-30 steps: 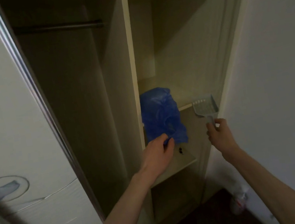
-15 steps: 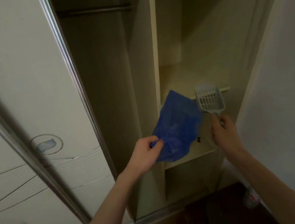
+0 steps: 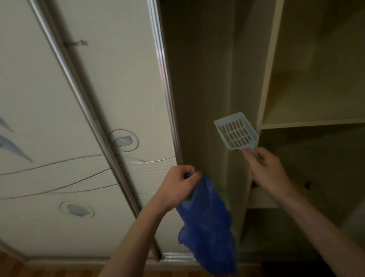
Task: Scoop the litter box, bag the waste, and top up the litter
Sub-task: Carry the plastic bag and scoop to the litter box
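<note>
My left grip (image 3: 179,182) pinches crumpled blue plastic bag (image 3: 207,230), hanging down. My right grip (image 3: 266,167) clasps pale slotted plastic litter scoop (image 3: 237,132) by handle, upright.

Scoop handle (image 3: 257,157) — hidden in right grip (image 3: 266,170)

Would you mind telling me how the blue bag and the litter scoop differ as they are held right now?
The bag is dark blue and crumpled; the scoop is pale, rigid and slotted. The bag hangs limp below the left hand; the scoop points upward from the right hand. Both are gripped in front of the open wardrobe.
</note>
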